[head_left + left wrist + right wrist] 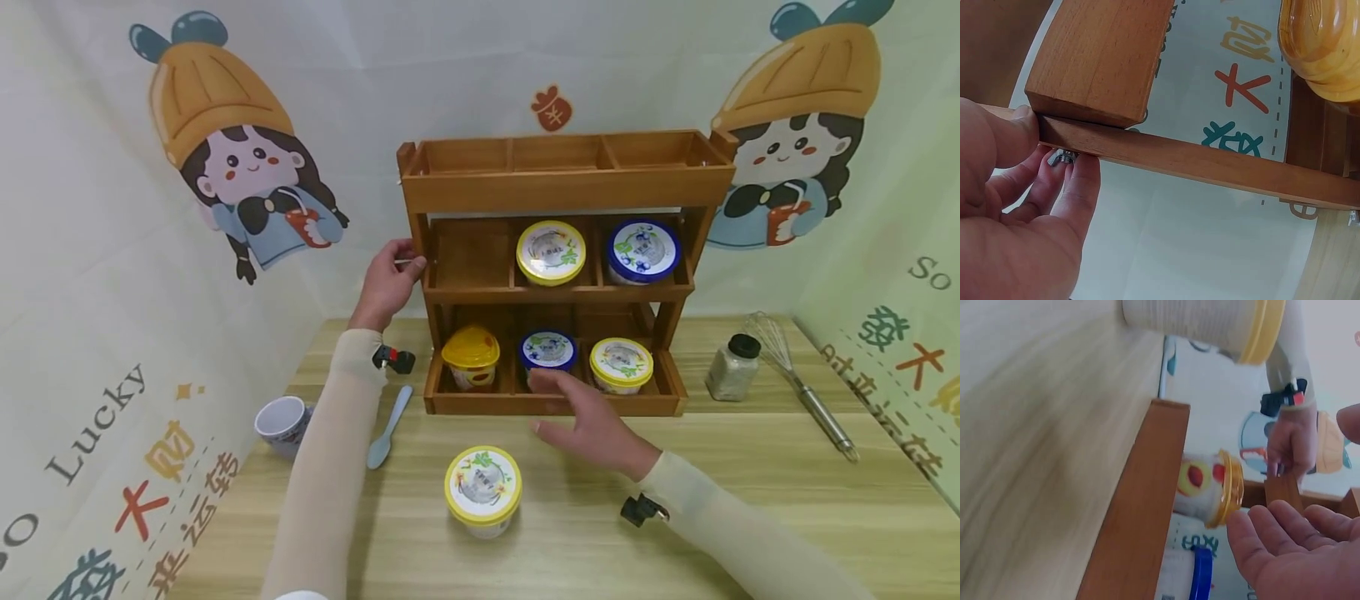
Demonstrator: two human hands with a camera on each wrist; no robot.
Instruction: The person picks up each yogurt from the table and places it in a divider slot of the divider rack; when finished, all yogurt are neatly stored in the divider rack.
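A three-tier wooden rack [555, 190] stands at the back of the table. My left hand [386, 283] grips its left side post, and in the left wrist view the thumb lies on the post [1210, 157] while the fingers curl beneath, beside a metal wing nut [1063, 157]. My right hand [596, 425] hovers before the bottom tier with fingers extended, holding nothing. Behind its fingertips sit a blue-lidded tub [547, 346] and a yellow-lidded tub [622, 360]. Another yellow-lidded tub [483, 487] stands on the table, left of the right hand.
The middle tier holds a yellow-lidded tub [551, 252] and a blue-lidded tub [643, 250]. A domed yellow-lidded tub [471, 346] sits bottom left. A mug [282, 421] and spoon [388, 429] lie left; a jar [733, 371] and whisk [806, 392] are right.
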